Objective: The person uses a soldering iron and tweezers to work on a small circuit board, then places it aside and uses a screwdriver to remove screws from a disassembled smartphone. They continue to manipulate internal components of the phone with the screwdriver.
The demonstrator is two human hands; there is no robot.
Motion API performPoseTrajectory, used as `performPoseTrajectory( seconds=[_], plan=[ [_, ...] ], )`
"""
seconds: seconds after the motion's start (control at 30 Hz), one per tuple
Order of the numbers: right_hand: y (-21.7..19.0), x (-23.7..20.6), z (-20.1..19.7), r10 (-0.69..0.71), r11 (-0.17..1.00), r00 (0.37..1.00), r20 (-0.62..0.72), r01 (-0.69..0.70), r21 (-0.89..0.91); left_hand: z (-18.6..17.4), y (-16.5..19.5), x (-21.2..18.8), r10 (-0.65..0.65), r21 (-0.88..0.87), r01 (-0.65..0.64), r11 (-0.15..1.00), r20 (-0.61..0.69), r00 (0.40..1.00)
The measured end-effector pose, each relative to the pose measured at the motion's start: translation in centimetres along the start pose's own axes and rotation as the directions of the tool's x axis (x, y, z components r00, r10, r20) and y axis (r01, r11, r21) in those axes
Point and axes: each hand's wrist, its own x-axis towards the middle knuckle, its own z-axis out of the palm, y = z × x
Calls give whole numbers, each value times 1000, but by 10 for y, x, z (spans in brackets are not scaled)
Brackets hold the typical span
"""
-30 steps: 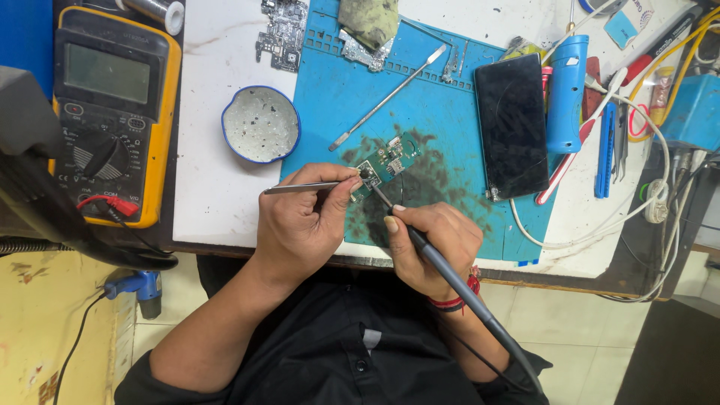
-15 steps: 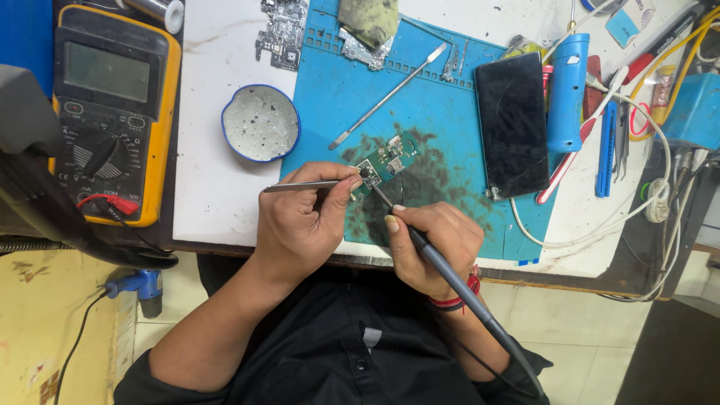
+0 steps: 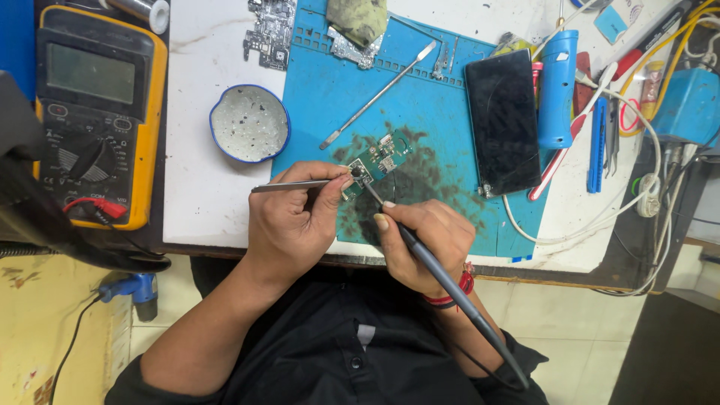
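Note:
A small green circuit board [image 3: 381, 159] lies on a stained blue work mat [image 3: 420, 97]. My left hand [image 3: 296, 217] grips metal tweezers [image 3: 289, 185] whose tips rest at the board's near left corner. My right hand [image 3: 427, 240] holds a grey soldering iron [image 3: 450, 289] like a pen. Its thin tip touches the same corner of the board, right beside the tweezer tips. The iron's cord runs back past my right wrist, which has a red thread band on it.
A yellow multimeter [image 3: 94, 105] with red and black leads sits at the left. A round blue-rimmed dish [image 3: 250, 124] stands left of the mat. A dark phone [image 3: 504, 120], a metal spudger [image 3: 379, 94], a blue tool [image 3: 559, 86], cables and board scraps crowd the back and right.

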Motion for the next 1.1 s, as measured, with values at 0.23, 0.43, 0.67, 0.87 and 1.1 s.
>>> performPoseTrajectory(
  seconds=[0.23,0.43,0.67,0.87,1.1],
  plan=[
    [-1,0,0,-9,1000,1000,12,9,-22,-1,1,-1,28,-15,-28,1000,-5,1000],
    [0,-4,-2,3,1000,1000,-12,-3,16,-1,2,-2,5,-30,-5,1000,2,1000],
    [-4,-11,0,161,987,985,-55,-160,24,-1,1,-1,4,-11,-4,1000,0,1000],
    [-6,-15,0,251,965,968,-25,-248,85,-1,1,-1,4,-24,-4,1000,6,1000],
    [-5,-14,1,255,964,967,-27,-252,83,-1,1,-1,31,-15,-31,999,1,1000]
  ],
)
